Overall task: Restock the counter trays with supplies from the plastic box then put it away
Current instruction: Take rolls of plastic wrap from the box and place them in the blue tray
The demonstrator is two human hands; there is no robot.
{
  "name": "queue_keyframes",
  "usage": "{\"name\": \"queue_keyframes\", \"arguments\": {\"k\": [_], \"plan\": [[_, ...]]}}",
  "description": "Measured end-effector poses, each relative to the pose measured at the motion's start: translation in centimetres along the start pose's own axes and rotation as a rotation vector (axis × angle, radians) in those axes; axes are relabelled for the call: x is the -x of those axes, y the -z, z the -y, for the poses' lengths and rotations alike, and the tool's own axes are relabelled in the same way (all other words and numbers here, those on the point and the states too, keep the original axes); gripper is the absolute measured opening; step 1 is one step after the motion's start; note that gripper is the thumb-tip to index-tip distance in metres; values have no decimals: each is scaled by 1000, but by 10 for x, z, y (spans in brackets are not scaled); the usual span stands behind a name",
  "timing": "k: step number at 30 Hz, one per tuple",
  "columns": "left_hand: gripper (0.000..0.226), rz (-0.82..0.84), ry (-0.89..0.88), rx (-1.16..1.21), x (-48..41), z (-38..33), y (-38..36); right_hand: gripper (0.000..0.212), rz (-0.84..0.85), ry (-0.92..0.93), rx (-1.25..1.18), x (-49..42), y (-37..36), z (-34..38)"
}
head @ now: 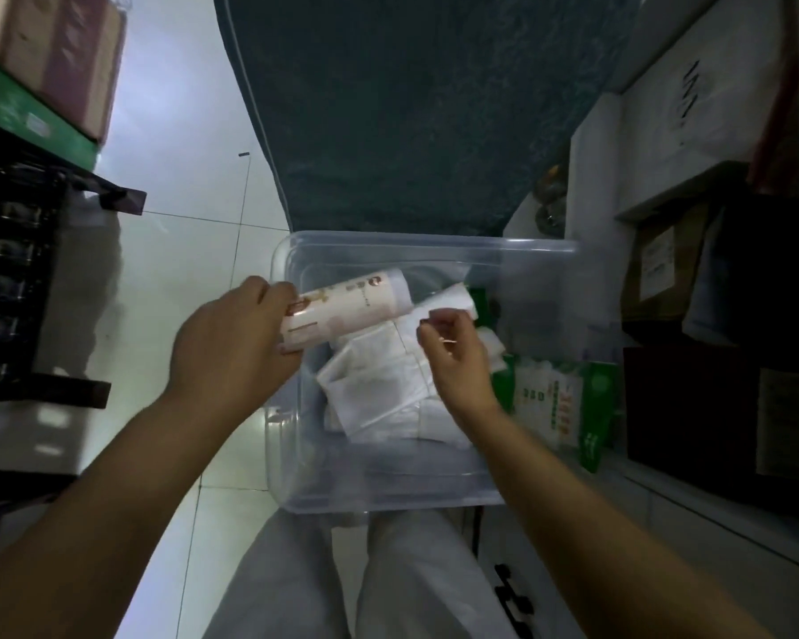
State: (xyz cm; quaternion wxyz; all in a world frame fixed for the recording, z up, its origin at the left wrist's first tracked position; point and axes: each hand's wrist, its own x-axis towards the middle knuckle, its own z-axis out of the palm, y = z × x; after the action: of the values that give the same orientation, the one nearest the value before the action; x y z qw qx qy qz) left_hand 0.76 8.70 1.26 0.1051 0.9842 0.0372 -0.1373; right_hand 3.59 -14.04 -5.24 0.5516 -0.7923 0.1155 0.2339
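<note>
Looking down in dim light, we grip a white cylindrical paper-wrapped pack with pink and brown print [354,306] by its near end, our left hand [236,345] wrapped round it with the fingers curled over the top. The pack slants away from that grip, up and to the right, and its far end lies over the open clear plastic box [291,447]. The left wall of the box stands directly under the gripping fingers.

Our right hand [457,359] hangs just right of the grip, over the middle of the box. Its fingers are curled and the thumb and forefinger are drawn close together; we cannot tell whether they pinch anything. Below and between the two hands, flat white packets in clear wrap [379,396] lie in a loose pile on the bottom of the box.

Further right of the grip, past the right hand, green-and-white printed packs [556,403] stand on edge; we cannot tell whether they are inside the blurred right wall of the box or beyond it. Past them are brown cardboard cartons [660,265]. Beyond the grip lies a dark teal textured surface [411,108]. To its left are white floor tiles [181,154] and a black crate [15,269]. Beneath our forearms, pale trousers [388,588] show.
</note>
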Motion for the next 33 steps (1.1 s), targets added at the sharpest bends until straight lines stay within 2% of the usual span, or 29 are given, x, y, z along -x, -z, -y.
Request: {"name": "queue_keyframes", "arguments": {"k": [2,4,6,8,10,12,14,16,19,21,28,33], "plan": [[55,-24,69,-9,5,13,-2,29,157,186,509,0,-15,-31],[56,-19,125,13,8,21,-8,40,435,449,844,-1,-32,-61],[59,2,173,37,10,26,-13,54,635,659,1011,-5,-50,-86],[61,2,202,57,10,29,-17,64,728,865,1194,-14,-63,-104],[61,-3,229,85,9,34,-19,62,770,1040,1356,-23,-71,-115],[60,-11,240,98,9,39,-21,62,885,1103,1488,-32,-77,-125],[59,-7,241,89,9,42,-23,60,915,1124,1603,-38,-79,-129],[58,-8,226,66,9,43,-24,54,835,1094,1675,-43,-76,-128],[59,3,190,48,8,42,-27,43,711,961,1679,-50,-59,-121],[61,8,160,26,7,41,-29,44,705,884,1689,-51,-50,-116],[65,20,113,-1,5,42,-33,49,747,854,1444,-35,-96,-113],[68,27,88,-20,8,44,-43,42,720,630,1477,-39,-138,-133]]}}
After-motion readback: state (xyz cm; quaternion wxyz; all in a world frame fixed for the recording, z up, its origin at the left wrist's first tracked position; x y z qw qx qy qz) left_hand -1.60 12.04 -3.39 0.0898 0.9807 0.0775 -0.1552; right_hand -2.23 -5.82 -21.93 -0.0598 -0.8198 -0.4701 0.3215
